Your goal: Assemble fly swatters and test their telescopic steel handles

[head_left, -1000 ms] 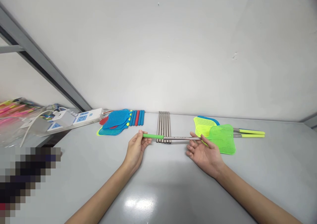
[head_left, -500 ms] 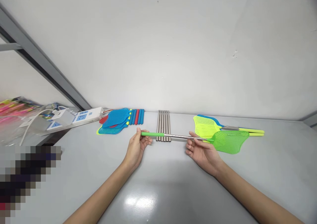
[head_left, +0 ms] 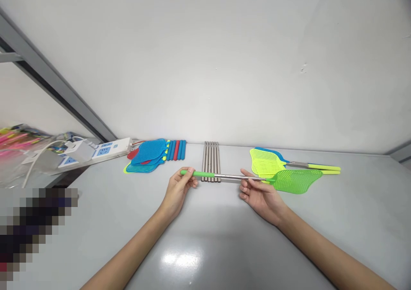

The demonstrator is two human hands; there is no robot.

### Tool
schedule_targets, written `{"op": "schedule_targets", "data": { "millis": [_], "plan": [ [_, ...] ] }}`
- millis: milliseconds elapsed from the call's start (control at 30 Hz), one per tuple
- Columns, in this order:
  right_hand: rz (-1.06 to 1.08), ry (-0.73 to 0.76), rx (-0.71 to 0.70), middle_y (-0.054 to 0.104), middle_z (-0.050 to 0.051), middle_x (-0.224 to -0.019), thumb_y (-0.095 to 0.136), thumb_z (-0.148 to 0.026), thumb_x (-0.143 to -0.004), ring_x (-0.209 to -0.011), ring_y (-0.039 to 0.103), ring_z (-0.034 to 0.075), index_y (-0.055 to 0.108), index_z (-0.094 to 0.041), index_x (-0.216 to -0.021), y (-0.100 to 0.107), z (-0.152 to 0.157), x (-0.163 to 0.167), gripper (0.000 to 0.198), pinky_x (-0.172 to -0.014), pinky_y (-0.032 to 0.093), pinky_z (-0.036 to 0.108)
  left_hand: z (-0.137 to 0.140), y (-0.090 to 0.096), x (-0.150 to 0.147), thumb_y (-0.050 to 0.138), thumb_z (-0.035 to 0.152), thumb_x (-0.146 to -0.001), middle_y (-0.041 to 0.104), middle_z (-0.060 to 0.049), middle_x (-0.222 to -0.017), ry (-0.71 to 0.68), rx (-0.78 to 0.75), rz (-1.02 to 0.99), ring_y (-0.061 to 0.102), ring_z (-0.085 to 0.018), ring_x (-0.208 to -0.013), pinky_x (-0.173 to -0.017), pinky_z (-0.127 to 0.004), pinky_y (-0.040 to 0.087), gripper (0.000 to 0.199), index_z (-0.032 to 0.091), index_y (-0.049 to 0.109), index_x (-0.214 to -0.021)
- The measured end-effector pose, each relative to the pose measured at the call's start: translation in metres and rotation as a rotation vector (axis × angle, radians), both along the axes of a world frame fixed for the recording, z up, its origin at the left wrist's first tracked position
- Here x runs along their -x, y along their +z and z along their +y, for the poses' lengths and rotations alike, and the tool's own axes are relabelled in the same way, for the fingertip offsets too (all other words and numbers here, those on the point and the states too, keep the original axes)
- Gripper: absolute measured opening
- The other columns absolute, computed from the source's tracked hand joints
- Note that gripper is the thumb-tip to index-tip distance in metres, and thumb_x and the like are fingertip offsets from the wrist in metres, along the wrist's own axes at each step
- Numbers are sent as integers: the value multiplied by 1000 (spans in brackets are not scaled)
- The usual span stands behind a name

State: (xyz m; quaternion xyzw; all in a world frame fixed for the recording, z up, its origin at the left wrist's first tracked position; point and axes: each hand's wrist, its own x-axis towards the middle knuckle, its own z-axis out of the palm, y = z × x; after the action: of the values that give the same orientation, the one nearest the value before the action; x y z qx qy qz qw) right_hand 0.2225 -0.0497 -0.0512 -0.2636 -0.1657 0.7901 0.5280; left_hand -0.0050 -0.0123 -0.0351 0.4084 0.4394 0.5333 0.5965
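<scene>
A green fly swatter [head_left: 297,181] with a metal shaft is held level above the table, its head to the right. My left hand [head_left: 178,189] pinches the green handle near its end. Around the shaft, close to the head, the fingers of my right hand [head_left: 261,198] are closed. Behind the shaft lies a row of several metal rods [head_left: 211,159]. Beyond the green head rest a yellow-green fly swatter [head_left: 265,164] and a blue fly swatter [head_left: 282,156], partly covered.
At the left lie stacked blue swatter heads [head_left: 149,152] beside several blue and red handle tubes [head_left: 176,149]. A white power strip [head_left: 107,149] with plugs and cables stands farther left, near a plastic bag [head_left: 16,161] of coloured items. A wall [head_left: 212,67] rises behind the grey table [head_left: 221,247].
The green swatter has turned slightly about its shaft, so its head looks narrower. My left thumb has moved along the handle toward the shaft. My right hand stays nearly in place.
</scene>
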Motion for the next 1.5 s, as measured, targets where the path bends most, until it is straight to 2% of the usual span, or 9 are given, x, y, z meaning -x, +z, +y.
{"op": "schedule_targets", "data": {
  "millis": [200,600,833,1067,1267,1500],
  "plan": [
    [-15,-4,5,53,0,-69,60,-19,-75,-64,48,11,59,-18,-104,3,-1,1,29,-60,38,25,-2,-1,0,64,33,-68,55,0,-54,-73,-1,83,49,-11,-53,-56,-22,39,21,14,57,-71],
    [-65,42,-23,53,0,-67,59,-26,-77,-63,47,10,59,-19,-103,2,-1,3,26,-60,37,24,-7,6,-5,63,34,-68,57,-1,-54,-117,-64,315,51,-12,-52,-55,-22,40,20,15,61,-71],
    [-60,56,-35,53,1,-68,57,-24,-79,-63,46,9,59,-20,-103,1,-1,3,25,-59,36,23,-7,2,-5,62,34,-69,61,-4,-60,-174,-133,477,55,-15,-55,-53,-23,41,22,16,65,-81],
    [-74,60,-39,52,1,-67,57,-23,-79,-62,46,9,59,-19,-104,1,0,3,25,-59,36,23,-6,0,-3,61,35,-69,62,-5,-59,-220,-143,508,56,-17,-57,-54,-24,42,26,17,68,-87],
    [-85,73,-45,52,1,-67,56,-24,-80,-63,45,9,59,-19,-104,0,0,2,24,-59,36,23,-8,0,-2,59,35,-72,65,-4,-77,-299,-161,578,56,-14,-66,-60,-21,42,27,17,65,-91],
    [-123,57,-44,51,0,-67,59,-29,-77,-63,46,10,60,-19,-103,3,-1,4,27,-60,36,23,-16,5,-8,57,36,-74,66,-4,-88,-365,-172,662,58,-18,-81,-71,-24,43,28,17,65,-92]
  ]
}}
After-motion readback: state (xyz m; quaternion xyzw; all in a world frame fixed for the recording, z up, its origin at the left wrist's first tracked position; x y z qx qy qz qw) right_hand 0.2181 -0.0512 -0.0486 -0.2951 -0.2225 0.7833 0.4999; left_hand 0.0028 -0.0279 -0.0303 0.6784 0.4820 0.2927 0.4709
